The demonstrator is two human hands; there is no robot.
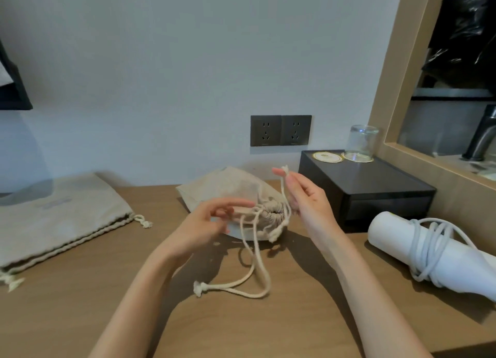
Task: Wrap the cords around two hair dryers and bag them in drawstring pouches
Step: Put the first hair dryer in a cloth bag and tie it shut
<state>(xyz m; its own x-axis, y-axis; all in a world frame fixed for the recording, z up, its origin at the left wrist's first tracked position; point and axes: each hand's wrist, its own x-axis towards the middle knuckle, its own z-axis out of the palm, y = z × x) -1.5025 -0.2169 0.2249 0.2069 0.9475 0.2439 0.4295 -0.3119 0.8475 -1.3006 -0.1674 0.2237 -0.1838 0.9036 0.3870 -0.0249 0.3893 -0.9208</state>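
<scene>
Brown wooden surface [80, 317] across the lower frame, pale wall behind, twin dark sockets [281, 130] at centre, black box [362, 186] right of centre, upturned glass [362, 143] on its top, round coaster [327, 156] beside the glass, wood frame [397, 62] at right, dark faucet [483, 135] at far right

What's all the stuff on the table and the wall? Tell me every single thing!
Filled pouch: one, beige, middle of the table, mouth pulled shut.
Drawstring: one, cream, from that pouch's mouth, partly lying on the table.
Flat pouch: one, beige, left on the table.
Hair dryer: one, white, right on the table, grey cord wrapped round it.
Box: one, black, by the wall.
Glass: one, clear, upside down on the box.
Coasters: two, pale, on the box, one under the glass.
Sockets: two, dark grey, wall.
Table: one, brown wood.
Left hand: at the pouch's mouth, grip unclear.
Right hand: raised, pinches the drawstring.
</scene>
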